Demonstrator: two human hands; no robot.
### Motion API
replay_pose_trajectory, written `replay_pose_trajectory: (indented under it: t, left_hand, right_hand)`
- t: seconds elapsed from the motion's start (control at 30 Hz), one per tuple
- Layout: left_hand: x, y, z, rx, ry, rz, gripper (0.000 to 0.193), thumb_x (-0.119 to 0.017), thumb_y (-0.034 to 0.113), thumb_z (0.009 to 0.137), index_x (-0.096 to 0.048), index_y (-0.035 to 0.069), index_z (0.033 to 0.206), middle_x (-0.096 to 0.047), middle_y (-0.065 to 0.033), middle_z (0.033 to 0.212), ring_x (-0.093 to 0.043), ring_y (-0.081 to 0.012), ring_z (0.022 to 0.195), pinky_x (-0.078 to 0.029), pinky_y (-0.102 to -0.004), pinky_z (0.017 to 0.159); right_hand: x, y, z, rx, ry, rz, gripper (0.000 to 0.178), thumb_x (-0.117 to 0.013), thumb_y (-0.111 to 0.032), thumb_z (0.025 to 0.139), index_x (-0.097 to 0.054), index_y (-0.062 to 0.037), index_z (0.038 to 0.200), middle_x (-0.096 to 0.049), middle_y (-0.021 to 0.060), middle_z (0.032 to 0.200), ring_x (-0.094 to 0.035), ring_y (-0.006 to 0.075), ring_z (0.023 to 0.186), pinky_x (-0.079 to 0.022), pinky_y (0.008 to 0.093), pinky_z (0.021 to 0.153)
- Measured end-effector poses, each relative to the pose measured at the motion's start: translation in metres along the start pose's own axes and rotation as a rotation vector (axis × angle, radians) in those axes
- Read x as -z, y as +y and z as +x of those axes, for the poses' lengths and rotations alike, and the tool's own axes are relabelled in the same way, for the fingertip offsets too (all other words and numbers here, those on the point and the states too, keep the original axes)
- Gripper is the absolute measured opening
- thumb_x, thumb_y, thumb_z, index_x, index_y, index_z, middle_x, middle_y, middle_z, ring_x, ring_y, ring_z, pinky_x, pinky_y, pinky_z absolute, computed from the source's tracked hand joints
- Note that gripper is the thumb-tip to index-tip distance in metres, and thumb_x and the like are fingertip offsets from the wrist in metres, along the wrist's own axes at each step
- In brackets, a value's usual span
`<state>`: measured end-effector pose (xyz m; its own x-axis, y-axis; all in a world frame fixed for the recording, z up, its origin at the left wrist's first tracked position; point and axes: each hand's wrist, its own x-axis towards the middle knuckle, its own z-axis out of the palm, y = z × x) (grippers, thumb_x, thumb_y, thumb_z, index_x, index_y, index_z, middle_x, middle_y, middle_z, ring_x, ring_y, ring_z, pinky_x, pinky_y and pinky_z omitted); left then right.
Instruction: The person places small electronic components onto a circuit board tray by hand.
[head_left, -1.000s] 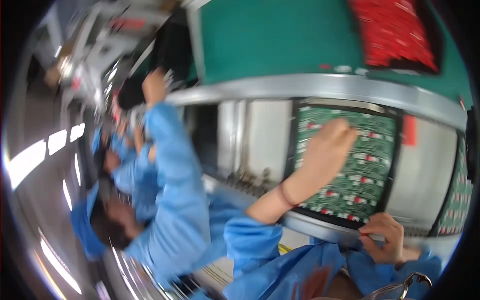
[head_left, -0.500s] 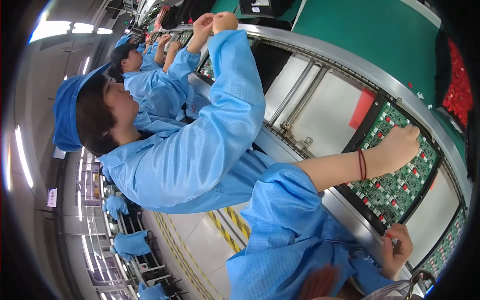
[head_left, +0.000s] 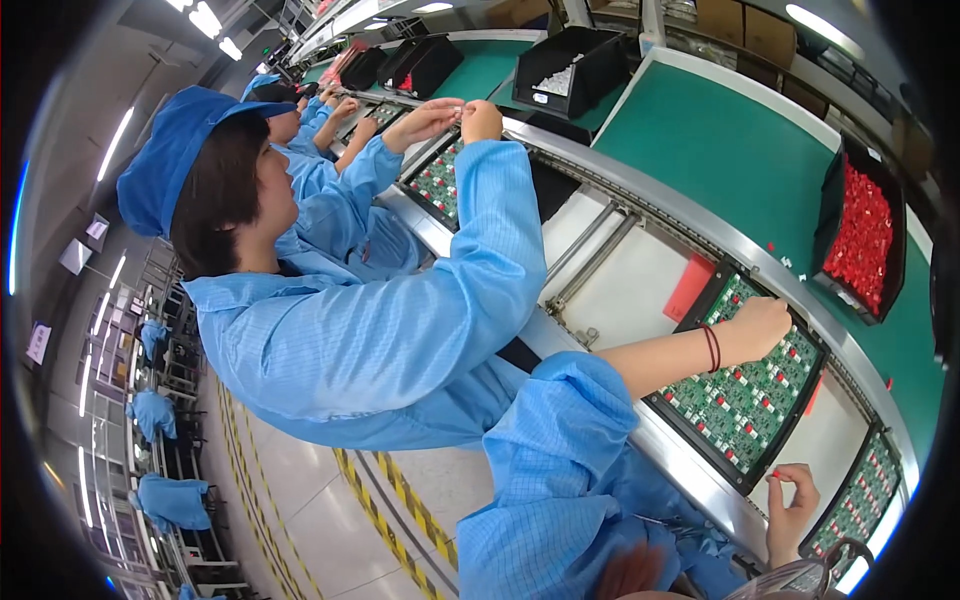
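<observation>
My left hand (head_left: 755,330), with dark red bands at the wrist, reaches over a green circuit board panel (head_left: 735,422) in a black frame. Its fingers are curled down at the panel's far edge, and whatever they pinch is hidden. Small red and white connectors dot the panel in rows. Near the panel's closer right corner, my right hand (head_left: 793,508) is raised off the board, with thumb and forefinger closed on a small red connector (head_left: 775,474).
A black bin of red connectors (head_left: 865,235) stands on the green bench (head_left: 725,150). Another framed panel (head_left: 858,500) lies to the right on the metal conveyor rail (head_left: 690,470). Close on my left, a co-worker in a blue smock (head_left: 370,330) holds a small white part.
The view has tilted, bringing the bin of red connectors fully into sight. My left hand stays over the panel's far edge; my right hand still holds the red connector.
</observation>
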<state>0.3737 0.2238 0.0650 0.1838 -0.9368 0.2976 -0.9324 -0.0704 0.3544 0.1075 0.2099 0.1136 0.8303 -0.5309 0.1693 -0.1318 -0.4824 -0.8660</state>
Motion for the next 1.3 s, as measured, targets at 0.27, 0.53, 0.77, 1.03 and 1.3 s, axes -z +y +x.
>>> replay_pose_trajectory:
  t: [0.27, 0.53, 0.77, 1.03, 1.3]
  left_hand:
    - [0.01, -0.021, -0.011, 0.098, 0.228, -0.465, 0.014, -0.059, 0.014, 0.071, -0.065, 0.001, 0.075, -0.06, -0.0194, 0.076, -0.06, -0.0312, 0.072, -0.049, -0.0382, 0.064]
    - [0.032, -0.04, -0.006, 0.323, -0.036, -1.165, 0.022, -0.055, 0.021, 0.078, -0.067, 0.004, 0.086, -0.064, -0.0041, 0.073, -0.057, -0.0121, 0.067, -0.045, -0.0285, 0.059]
    - [0.048, -0.047, 0.0, 0.591, 0.066, -1.647, 0.032, -0.05, 0.008, 0.081, -0.048, -0.009, 0.107, -0.057, -0.0099, 0.092, -0.052, -0.0159, 0.087, -0.042, -0.0247, 0.076]
    - [0.05, -0.037, -0.005, 0.573, 0.098, -1.768, 0.029, -0.047, 0.006, 0.087, -0.044, -0.012, 0.109, -0.054, -0.0152, 0.102, -0.054, -0.0178, 0.092, -0.043, -0.0262, 0.087]
    - [0.048, -0.038, -0.005, 0.579, 0.02, -1.667, 0.019, -0.052, 0.016, 0.088, -0.055, -0.001, 0.097, -0.058, -0.0017, 0.082, -0.042, -0.0017, 0.062, -0.036, -0.0146, 0.053]
  right_hand:
    - [0.029, 0.005, 0.055, 0.118, -0.082, -0.322, 0.01, -0.057, 0.006, 0.072, -0.056, 0.0007, 0.081, -0.055, 0.0111, 0.076, -0.054, 0.0222, 0.073, -0.041, 0.0295, 0.068]
    - [0.01, 0.02, 0.122, 0.412, -0.105, -0.711, 0.011, -0.064, -0.003, 0.074, -0.062, -0.0024, 0.085, -0.06, 0.0123, 0.081, -0.057, 0.0287, 0.08, -0.044, 0.0355, 0.073]
    - [0.01, 0.035, 0.173, 0.049, -0.213, -0.627, 0.01, -0.064, -0.008, 0.075, -0.063, -0.0045, 0.084, -0.061, 0.008, 0.082, -0.058, 0.0217, 0.074, -0.047, 0.0314, 0.067]
    - [0.014, 0.037, 0.169, -0.08, -0.298, -0.622, 0.012, -0.066, -0.009, 0.073, -0.065, -0.0053, 0.084, -0.053, 0.0045, 0.073, -0.051, 0.0151, 0.065, -0.043, 0.0276, 0.06]
    - [0.014, 0.043, 0.167, -0.121, -0.331, -0.656, 0.011, -0.065, -0.013, 0.072, -0.066, -0.0055, 0.081, -0.048, 0.0047, 0.068, -0.05, 0.0155, 0.063, -0.042, 0.0287, 0.057]
